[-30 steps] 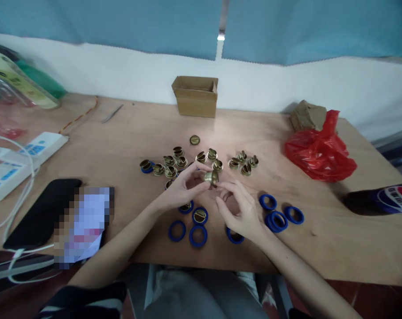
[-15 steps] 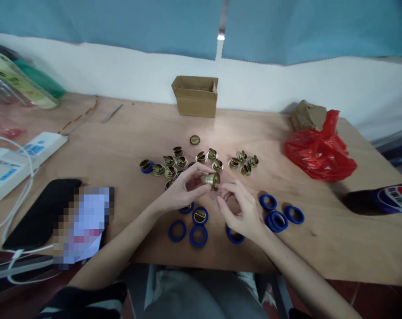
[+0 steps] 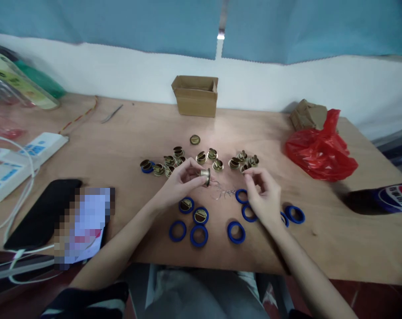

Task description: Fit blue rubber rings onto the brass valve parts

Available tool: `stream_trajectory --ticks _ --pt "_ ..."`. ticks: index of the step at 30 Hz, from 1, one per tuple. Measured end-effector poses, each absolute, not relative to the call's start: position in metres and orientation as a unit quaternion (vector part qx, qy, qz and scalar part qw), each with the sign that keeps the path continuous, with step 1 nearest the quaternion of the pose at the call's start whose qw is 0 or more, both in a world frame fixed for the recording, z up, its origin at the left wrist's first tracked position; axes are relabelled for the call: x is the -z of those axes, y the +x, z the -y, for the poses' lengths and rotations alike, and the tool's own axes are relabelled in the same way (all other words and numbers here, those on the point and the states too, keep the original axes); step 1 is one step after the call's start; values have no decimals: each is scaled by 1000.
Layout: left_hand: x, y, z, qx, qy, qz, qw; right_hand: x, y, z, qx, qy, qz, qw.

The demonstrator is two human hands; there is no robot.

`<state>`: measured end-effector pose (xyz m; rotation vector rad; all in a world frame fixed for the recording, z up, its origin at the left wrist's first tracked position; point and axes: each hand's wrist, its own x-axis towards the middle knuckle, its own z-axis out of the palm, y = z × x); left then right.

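Note:
My left hand [image 3: 179, 182] pinches a small brass fitting [image 3: 205, 175] just above the wooden table [image 3: 121, 146]. My right hand [image 3: 264, 192] hovers to the right with its fingers curled and pinched; what they hold, if anything, is too small to see. It is over a few blue rubber rings [image 3: 242, 196]. A thin wire ring [image 3: 221, 192] lies on the table between the hands. Several brass fittings [image 3: 177, 161] are scattered behind my hands, another cluster [image 3: 243, 161] sits to the right. More blue rings [image 3: 198, 235] lie near the front edge, two with brass fittings [image 3: 200, 215] set in them.
A small open cardboard box [image 3: 195, 95] stands at the back. A red plastic bag [image 3: 320, 150] and brown paper lie at the right, a dark bottle [image 3: 387, 199] beyond. A black phone [image 3: 43, 212], a power strip [image 3: 21, 159] and cables occupy the left.
My right hand has drawn away from the brass fitting and moved right, over the blue rings. The left hand keeps the fitting, shifted slightly left. The wire ring now shows on the table.

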<state>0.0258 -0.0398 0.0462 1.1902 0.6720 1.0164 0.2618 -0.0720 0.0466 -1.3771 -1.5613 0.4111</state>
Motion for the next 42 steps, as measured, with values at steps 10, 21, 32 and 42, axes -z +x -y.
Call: stream_trajectory --ticks 10,21,32,42 --pt "-44 30 38 -464 573 -377 561 -50 309 60 -211 -491 821 203" --pt "-31 34 44 -381 570 -369 628 -61 303 63 -218 -491 806 249" --pt "-25 42 52 -369 582 -331 644 -52 253 83 -196 -397 777 447" --pt "-31 40 52 -412 576 -273 652 -41 242 87 -86 -380 809 440"
